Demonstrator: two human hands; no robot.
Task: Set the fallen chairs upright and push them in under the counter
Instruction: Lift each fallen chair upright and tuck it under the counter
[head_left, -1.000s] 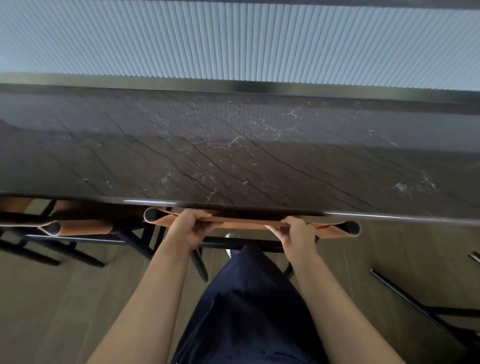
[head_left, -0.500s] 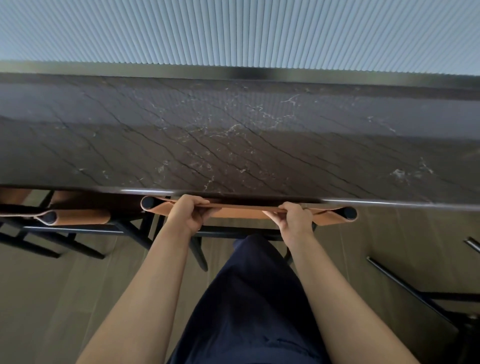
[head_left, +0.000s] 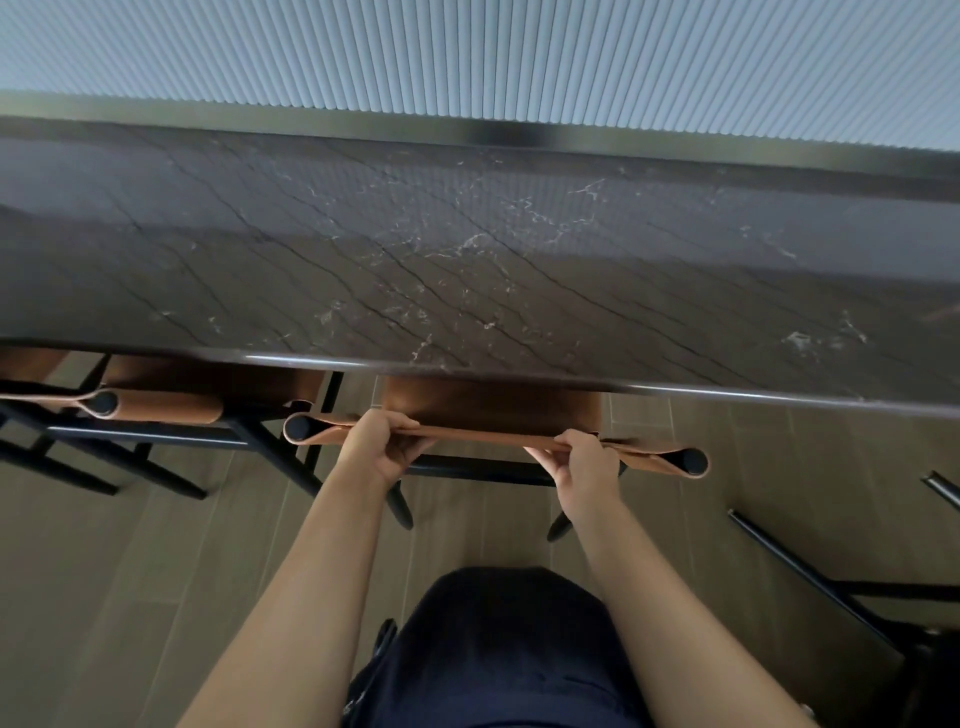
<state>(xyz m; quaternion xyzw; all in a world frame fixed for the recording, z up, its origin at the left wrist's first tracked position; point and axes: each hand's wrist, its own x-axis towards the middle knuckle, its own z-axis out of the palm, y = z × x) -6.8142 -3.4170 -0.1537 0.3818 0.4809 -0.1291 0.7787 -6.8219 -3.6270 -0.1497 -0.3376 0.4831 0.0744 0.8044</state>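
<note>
Both bare arms reach forward from the lower edge of the frame, elbows out of view, forearms angling slightly inward toward the hands. The left hand (head_left: 382, 449) grips the top edge of the chair backrest (head_left: 483, 436), fingers curled round it and knuckles turned up. The right hand (head_left: 584, 465) holds the same edge farther to the right, fingers likewise wrapped round it. The wrists run nearly straight, and the hands sit apart at about the same height. A dark-clothed leg (head_left: 509, 649) shows between the two forearms.
</note>
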